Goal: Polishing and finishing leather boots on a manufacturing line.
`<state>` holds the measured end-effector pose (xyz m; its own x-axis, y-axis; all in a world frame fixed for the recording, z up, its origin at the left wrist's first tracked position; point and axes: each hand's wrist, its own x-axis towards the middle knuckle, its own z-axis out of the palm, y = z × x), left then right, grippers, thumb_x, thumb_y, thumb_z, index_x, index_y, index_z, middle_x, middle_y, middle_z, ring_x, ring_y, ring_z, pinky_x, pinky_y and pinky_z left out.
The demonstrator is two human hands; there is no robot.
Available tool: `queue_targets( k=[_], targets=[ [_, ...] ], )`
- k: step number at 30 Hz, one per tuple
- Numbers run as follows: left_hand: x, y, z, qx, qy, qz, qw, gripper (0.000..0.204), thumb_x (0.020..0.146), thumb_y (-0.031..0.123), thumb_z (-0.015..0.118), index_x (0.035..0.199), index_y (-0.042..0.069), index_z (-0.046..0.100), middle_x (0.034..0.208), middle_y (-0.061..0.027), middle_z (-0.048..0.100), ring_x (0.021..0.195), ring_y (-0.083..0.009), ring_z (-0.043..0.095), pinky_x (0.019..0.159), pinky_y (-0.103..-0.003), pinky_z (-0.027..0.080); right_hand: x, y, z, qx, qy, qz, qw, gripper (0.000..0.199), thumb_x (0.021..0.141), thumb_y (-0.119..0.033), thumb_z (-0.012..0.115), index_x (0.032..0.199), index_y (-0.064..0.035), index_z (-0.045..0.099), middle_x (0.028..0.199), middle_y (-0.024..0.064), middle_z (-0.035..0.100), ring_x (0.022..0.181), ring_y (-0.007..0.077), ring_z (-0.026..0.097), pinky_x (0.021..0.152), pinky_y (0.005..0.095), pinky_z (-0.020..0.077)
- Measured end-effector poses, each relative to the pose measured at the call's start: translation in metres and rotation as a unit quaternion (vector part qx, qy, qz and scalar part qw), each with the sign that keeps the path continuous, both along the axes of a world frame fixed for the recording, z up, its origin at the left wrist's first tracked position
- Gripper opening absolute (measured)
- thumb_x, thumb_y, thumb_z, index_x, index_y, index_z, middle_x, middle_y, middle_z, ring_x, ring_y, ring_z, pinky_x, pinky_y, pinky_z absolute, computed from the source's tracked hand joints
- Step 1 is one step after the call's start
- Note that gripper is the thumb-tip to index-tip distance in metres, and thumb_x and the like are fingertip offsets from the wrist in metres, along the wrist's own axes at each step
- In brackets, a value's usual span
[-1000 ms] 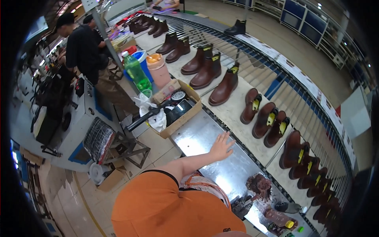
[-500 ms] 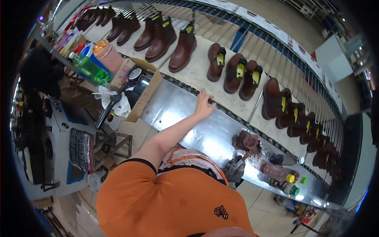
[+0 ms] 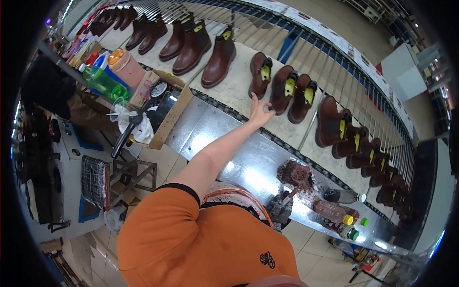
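My left hand [image 3: 262,114] reaches out over the pale belt [image 3: 228,99], its fingers apart and nothing held. One fingertip is at the toe of a brown ankle boot [image 3: 260,79] with a yellow tag. The thumb side is close to the toe of a second brown boot [image 3: 284,95], with a third boot [image 3: 301,103] just right of it. Whether the fingers touch leather, I cannot tell. Near my waist, my right hand [image 3: 279,208] wears a dark, stained glove. It is closed around a reddish-brown stick-like handle [image 3: 290,195]; the rest of that tool is hidden.
On the metal ledge [image 3: 201,126] sit a brown, crumpled mass [image 3: 296,176] and several bottles [image 3: 332,210]. A cardboard box [image 3: 179,117] with a hairbrush [image 3: 158,90] stands at left, near a green bottle [image 3: 103,82]. More boots line the belt; a metal rail [image 3: 330,62] runs behind.
My left hand has moved forward from the belt's near edge to the toes of the middle boots. The gloved right hand has shifted slightly left, still with the handle.
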<state>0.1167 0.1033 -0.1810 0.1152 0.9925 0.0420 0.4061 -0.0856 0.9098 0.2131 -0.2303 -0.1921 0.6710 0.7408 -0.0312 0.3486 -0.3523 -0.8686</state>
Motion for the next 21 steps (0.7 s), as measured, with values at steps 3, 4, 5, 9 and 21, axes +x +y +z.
queue_targets(
  k=[3,4,5,9,21],
  targets=[
    [0.010,0.004,-0.016,-0.003,-0.061,-0.001,0.998,0.033,0.066,0.028,0.074,0.095,0.014,0.064,0.147,-0.0305,-0.004,0.138,-0.0419,0.008,0.113,-0.040,0.013,-0.014,0.039,0.016,0.016,0.013,0.025,0.999,0.030,0.083,-0.021,0.055,0.106,-0.0016,0.058,0.077,0.0119,0.059,0.064,0.0223,0.059,0.058,0.0347,0.0469],
    [0.010,0.004,-0.019,-0.021,-0.070,0.007,0.997,0.036,0.065,0.027,0.074,0.096,0.015,0.065,0.147,-0.0298,-0.005,0.137,-0.0423,0.009,0.113,-0.041,0.014,-0.019,0.053,0.018,0.021,0.020,0.038,0.999,0.030,0.083,-0.021,0.055,0.106,-0.0016,0.058,0.077,0.0119,0.059,0.065,0.0223,0.059,0.058,0.0347,0.0469],
    [0.010,0.006,-0.025,-0.022,-0.077,0.014,0.997,0.037,0.064,0.026,0.074,0.098,0.015,0.065,0.148,-0.0294,-0.003,0.137,-0.0428,0.010,0.112,-0.042,0.016,-0.018,0.047,0.020,0.024,0.024,0.049,0.998,0.030,0.083,-0.020,0.055,0.106,-0.0016,0.058,0.077,0.0119,0.059,0.065,0.0223,0.059,0.058,0.0347,0.0469],
    [0.010,0.003,-0.021,-0.036,-0.099,0.016,0.994,0.040,0.064,0.023,0.074,0.103,0.017,0.065,0.148,-0.0298,0.002,0.137,-0.0439,0.010,0.111,-0.044,0.019,-0.014,0.040,0.027,0.023,0.028,0.054,0.998,0.030,0.083,-0.020,0.055,0.106,-0.0016,0.058,0.078,0.0119,0.060,0.065,0.0224,0.060,0.058,0.0348,0.0470],
    [0.000,0.007,-0.017,-0.069,-0.096,-0.002,0.993,0.041,0.064,0.024,0.074,0.105,0.018,0.066,0.146,-0.0290,0.017,0.136,-0.0422,0.015,0.111,-0.041,0.020,-0.010,0.011,0.031,-0.011,0.018,0.010,1.000,0.029,0.083,-0.019,0.056,0.106,-0.0017,0.058,0.078,0.0118,0.060,0.066,0.0226,0.060,0.059,0.0351,0.0473]
  ],
)
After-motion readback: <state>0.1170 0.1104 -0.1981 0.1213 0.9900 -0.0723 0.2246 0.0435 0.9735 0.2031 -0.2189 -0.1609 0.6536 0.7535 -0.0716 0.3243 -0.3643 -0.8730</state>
